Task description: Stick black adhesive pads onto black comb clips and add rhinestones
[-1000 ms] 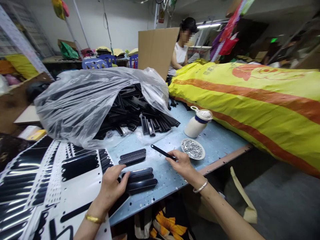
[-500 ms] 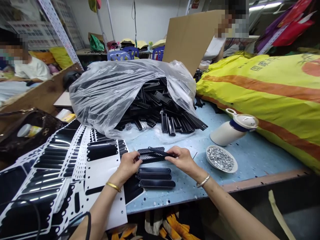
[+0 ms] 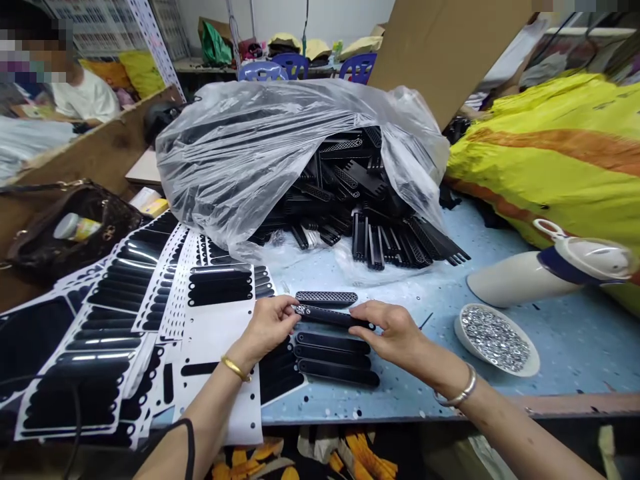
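A long black plastic strip (image 3: 330,316) with rounded ends lies level between my two hands, a shiny speckled patch near its left end. My left hand (image 3: 270,328) pinches that left end. At the other end my right hand (image 3: 395,332) has its thumb and fingers on the strip. Just behind it rests a black strip with a lattice face (image 3: 327,299). In front lie several plain black strips (image 3: 339,373), side by side on the blue tabletop (image 3: 410,400). Sheets of black stickers (image 3: 220,287) spread out left of my left hand.
A clear plastic bag (image 3: 240,147) spills black slotted parts (image 3: 370,240) behind my hands. To the right stand a bowl (image 3: 463,333) of small metal pieces and a tilted white bottle (image 3: 505,277). A yellow sack (image 3: 565,147) and a brown handbag (image 3: 45,233) flank the table.
The strip that slanted in my right hand is now level, with both hands at its ends. My left hand has left the lattice-faced strips for it. The view has shifted down and right.
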{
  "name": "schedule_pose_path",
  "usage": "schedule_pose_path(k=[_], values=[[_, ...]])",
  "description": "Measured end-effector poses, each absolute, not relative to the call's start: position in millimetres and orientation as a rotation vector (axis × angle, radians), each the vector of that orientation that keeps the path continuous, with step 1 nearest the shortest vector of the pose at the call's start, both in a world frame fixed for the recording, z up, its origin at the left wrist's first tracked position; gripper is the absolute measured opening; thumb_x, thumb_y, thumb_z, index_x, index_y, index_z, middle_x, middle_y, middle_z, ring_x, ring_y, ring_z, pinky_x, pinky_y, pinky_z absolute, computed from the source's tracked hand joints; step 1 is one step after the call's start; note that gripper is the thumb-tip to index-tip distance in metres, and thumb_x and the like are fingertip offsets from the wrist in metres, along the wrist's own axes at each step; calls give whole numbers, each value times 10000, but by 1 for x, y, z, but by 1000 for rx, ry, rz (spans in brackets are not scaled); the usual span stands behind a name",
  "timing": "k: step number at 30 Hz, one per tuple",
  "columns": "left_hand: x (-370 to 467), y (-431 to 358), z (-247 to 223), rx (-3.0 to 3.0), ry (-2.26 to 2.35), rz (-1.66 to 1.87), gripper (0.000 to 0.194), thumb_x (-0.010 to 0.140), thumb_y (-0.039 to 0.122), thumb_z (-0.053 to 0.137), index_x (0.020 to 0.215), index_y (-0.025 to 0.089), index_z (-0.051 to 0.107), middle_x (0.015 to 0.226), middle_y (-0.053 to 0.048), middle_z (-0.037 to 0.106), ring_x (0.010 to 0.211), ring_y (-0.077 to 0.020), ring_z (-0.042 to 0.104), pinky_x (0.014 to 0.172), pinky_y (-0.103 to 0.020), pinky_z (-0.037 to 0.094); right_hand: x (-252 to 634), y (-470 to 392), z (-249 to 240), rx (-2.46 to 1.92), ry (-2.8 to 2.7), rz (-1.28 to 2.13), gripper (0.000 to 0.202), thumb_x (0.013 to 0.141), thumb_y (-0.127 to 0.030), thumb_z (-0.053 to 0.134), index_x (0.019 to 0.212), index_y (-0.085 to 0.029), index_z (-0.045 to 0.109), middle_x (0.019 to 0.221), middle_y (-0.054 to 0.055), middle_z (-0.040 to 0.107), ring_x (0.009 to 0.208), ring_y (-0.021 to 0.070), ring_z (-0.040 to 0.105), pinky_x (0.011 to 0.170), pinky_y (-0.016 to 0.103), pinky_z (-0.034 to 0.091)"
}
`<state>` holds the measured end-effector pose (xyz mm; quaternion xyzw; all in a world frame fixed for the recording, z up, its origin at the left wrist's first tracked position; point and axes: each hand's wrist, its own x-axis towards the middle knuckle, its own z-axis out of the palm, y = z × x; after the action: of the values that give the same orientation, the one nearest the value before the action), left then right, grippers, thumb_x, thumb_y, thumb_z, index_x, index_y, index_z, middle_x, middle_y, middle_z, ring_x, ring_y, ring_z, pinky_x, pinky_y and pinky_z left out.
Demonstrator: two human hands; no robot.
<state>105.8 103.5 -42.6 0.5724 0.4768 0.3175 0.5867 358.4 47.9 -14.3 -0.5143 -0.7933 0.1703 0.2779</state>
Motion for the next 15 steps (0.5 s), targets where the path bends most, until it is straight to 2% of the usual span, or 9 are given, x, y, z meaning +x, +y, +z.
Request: schedule_pose_path(k=[7,15], values=[[107,103,-42,1297,1110,707,153,678,189,662,829,164,672,591,37,612,486,-129,642,457,-202,446,354,52,-14,-1396,-2207,445,109,794,-137,666,887,-175,708,831,72,731,736,202,693,684,319,581],[106,102,-39,1311,1119,695,144,703,165,639,844,159,662,599,34,609,495,-122,641,426,-182,435,352,59,-18,-1412,-2241,482,83,811,-154,650,861,-180,712,816,66,727,722,190,686,668,300,564]])
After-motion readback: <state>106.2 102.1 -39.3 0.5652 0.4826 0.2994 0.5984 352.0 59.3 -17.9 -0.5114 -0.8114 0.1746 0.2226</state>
